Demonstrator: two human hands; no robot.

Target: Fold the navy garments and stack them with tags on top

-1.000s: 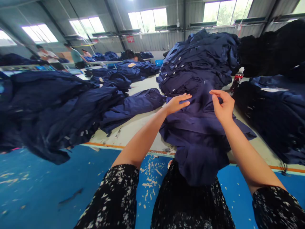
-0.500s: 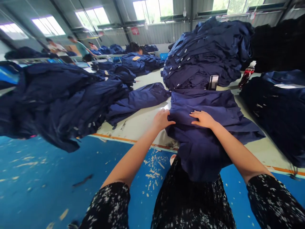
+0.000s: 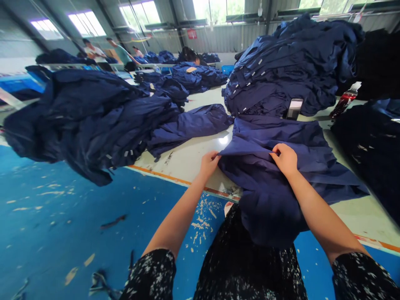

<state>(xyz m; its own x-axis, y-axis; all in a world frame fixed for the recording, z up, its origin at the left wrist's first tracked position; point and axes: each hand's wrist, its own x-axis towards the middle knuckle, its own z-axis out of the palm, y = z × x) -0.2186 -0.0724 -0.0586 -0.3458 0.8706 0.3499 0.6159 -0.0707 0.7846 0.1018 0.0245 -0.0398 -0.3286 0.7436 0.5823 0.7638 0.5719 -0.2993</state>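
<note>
A navy garment (image 3: 290, 133) is spread at the near edge of the table (image 3: 193, 160), with its lower part hanging off toward the floor (image 3: 78, 208). Its left edge is pinched in the closed fingers of the left hand (image 3: 208, 162), and a raised fold near its middle is gripped by the curled fingers of the right hand (image 3: 283, 159). The piece is judged laid out but not yet smoothed or folded, as creases are seen across it. Toward the far edge a tall pile (image 3: 281, 66) of similar garments is stacked, with a phone (image 3: 294, 109) propped against it and a red bottle (image 3: 345, 100) to its right. Another heap (image 3: 93, 116) is slumped over the left corner. The blue floor is littered with scraps, and other people (image 3: 93, 52) are seen at distant tables under skylights.
</note>
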